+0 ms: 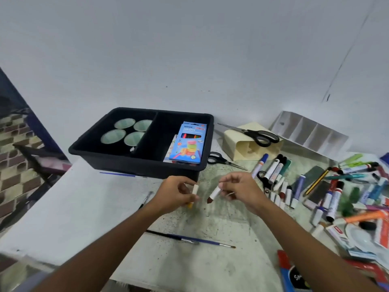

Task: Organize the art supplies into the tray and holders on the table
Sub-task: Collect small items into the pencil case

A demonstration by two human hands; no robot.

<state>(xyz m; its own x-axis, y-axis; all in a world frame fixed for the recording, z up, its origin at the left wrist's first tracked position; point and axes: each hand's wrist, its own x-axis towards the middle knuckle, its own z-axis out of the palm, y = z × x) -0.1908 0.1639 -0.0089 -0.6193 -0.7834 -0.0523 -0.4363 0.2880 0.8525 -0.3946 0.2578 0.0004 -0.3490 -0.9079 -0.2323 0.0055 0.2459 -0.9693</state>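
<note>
Barely started: most supplies lie outside the black tray.
Your left hand grips a yellow-tipped crayon, your right hand a brown-tipped crayon, just before it; markers remain scattered right.

The table lies bare at the left and centre of the frame, broken only by a thin brush at lower centre and another just under the black tray, whose front wall closes off the upper middle. To the right a dense heap of markers fills the surface to the frame's edge. At upper right, scissors rest on a tipped beige holder, a second pair lies between holder and tray, and a white divider leans against the wall.
</note>
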